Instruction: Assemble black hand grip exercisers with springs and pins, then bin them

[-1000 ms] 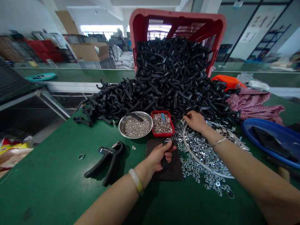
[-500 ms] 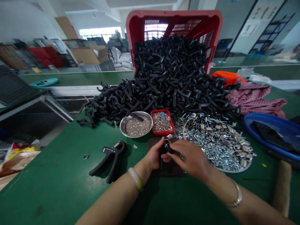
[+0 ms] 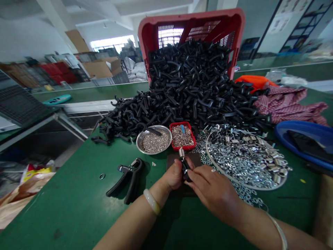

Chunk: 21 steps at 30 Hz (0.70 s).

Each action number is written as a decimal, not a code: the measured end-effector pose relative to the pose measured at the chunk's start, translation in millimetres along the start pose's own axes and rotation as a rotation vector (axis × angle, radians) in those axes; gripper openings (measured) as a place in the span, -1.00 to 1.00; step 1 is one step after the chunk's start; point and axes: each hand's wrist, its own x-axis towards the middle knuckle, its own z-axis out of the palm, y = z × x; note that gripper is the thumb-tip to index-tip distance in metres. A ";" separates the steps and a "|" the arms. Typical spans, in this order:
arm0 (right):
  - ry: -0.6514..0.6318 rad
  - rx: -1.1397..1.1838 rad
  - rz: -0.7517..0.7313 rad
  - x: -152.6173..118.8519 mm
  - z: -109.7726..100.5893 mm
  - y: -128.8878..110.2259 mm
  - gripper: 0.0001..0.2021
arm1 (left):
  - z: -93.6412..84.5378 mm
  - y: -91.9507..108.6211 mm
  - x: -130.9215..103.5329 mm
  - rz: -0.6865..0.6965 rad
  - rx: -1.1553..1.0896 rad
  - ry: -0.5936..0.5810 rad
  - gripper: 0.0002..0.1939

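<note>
In the head view, both hands meet over a dark flat block (image 3: 194,159) on the green table. My left hand (image 3: 173,176) is closed around a black plastic grip handle (image 3: 185,167). A coiled metal spring (image 3: 181,152) sticks up from its far end. My right hand (image 3: 215,185) pinches the near part of the same handle with thumb and fingers, which hide much of it. To the left lies an assembled hand grip strengthener (image 3: 134,180), two black handles joined by a spring. A small metal ring (image 3: 102,176) rests beside it.
A red crate (image 3: 191,15) spills a heap of black handles (image 3: 182,86) across the back. Nearer stand a steel bowl (image 3: 156,140) of small metal parts, a red tray (image 3: 182,136) of pins and a round tray (image 3: 247,159) of nuts and springs. A blue basin (image 3: 286,130) is at right.
The spring, tilted and partly covered before, now points up clear of my fingers. My right hand has shifted lower on the handle. The whole view has turned slightly.
</note>
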 end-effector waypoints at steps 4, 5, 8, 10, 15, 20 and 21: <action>-0.010 0.086 0.290 0.1 14.0 20.9 -0.72 | 9.0 -1.0 2.8 0.011 0.033 0.148 -0.45; -0.033 0.102 0.361 -0.5 16.4 25.7 -0.68 | 11.6 -1.4 3.3 0.007 0.049 0.185 -0.48; -0.170 0.141 0.445 -4.0 20.8 35.4 -0.63 | 17.4 -3.4 2.6 -0.059 0.121 0.295 -0.51; -0.249 0.211 0.447 -6.5 23.0 38.9 -0.61 | 19.0 -4.8 0.4 -0.128 0.170 0.329 -0.50; -0.593 0.709 0.831 -6.0 29.7 45.3 -0.36 | 19.7 -6.5 -1.5 -0.083 0.201 0.294 -0.49; -0.355 0.337 0.615 -4.3 30.5 47.3 -0.43 | 19.7 -3.0 4.2 -0.197 0.019 0.347 -0.46; -0.302 0.242 0.555 -4.4 31.0 48.0 -0.46 | 19.8 -2.5 5.0 -0.214 -0.005 0.345 -0.46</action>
